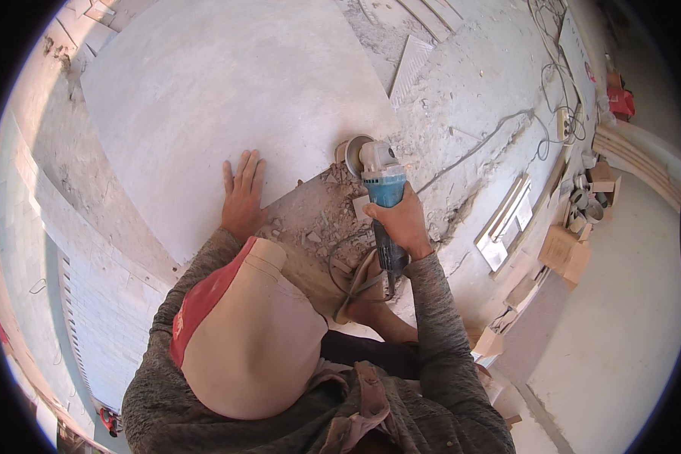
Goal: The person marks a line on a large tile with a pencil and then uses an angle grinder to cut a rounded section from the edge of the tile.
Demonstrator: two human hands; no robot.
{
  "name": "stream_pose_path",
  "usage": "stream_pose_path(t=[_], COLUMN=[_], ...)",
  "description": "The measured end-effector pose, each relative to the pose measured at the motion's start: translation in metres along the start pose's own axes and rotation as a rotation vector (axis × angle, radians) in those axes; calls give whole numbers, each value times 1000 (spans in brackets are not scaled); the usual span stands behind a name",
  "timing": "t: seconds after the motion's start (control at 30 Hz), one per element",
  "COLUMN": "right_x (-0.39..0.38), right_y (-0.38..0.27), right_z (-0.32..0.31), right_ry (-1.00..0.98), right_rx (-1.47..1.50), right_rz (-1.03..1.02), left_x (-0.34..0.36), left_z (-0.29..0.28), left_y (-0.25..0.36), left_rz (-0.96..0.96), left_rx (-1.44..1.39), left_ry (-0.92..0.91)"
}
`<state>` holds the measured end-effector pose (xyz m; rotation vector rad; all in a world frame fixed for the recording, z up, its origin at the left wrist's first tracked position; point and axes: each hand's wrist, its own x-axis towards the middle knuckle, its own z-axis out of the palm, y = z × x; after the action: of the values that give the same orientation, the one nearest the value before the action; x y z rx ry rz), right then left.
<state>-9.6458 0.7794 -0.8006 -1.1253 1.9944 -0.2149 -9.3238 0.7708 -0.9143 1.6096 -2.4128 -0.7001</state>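
**Positioning and Support**

The bare left hand (pixel 242 193) lies palm down on the large, pale grey, rectangular slab (pixel 234 83), just inside the slab's near edge. Its fingers are extended, slightly parted, and grip nothing. This placement probably steadies the slab while keeping the fingers away from the disc.

The bare right hand (pixel 402 221) wraps around the teal-and-black, cylindrical angle grinder with a pale metal head (pixel 387 191). The grip encircles the main body behind the head, presumably to control the angle of the cutting end with one hand.

Relative to the right hand, the grinder head projects directly ahead and the black rear section points back toward the wearer. The thin, round disc (pixel 356 155) stands at the slab's near edge, toward its right-hand end; contact and rotation cannot be determined. Relative to the left hand, the grinder lies to the right, well apart. The slab is directly beneath the left hand, and ahead and to the left of the right hand.

Brown-grey, broken rubble (pixel 318 216) lies between the hands, alongside the slab edge. The dark, flexible power cord (pixel 391 286) leaves the grinder's rear end.
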Motion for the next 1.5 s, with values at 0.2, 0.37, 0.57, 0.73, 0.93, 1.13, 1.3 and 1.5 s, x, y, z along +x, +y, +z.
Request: stream_pose_path(t=[0.2,0.37,0.57,0.73,0.93,1.13,1.3,1.5], right_x=[-4,-6,-9,-12,-12,-8,-4,-1], right_y=[20,40,63,66,63,60,62,60], right_z=[-4,6,32,33,35,40,42,39], right_ry=[-49,-202,-280,-379,-365,-413,-436,-473], right_rx=[540,676,723,954,810,770,767,736], right_rz=[-14,54,1,109,104,118,109,119], left_x=[0,1,0,0,0,0,0,-1], left_z=[-3,1,0,1,0,3,4,3], left_y=[2,0,1,2,0,1,-1,1], left_rz=[-10,-4,3,5,13,-15,-3,-9], left_rx=[-27,-11,-47,-89,17,-4,11,-70], left_ry=[0,-2,18,39,5,-4,11,50])
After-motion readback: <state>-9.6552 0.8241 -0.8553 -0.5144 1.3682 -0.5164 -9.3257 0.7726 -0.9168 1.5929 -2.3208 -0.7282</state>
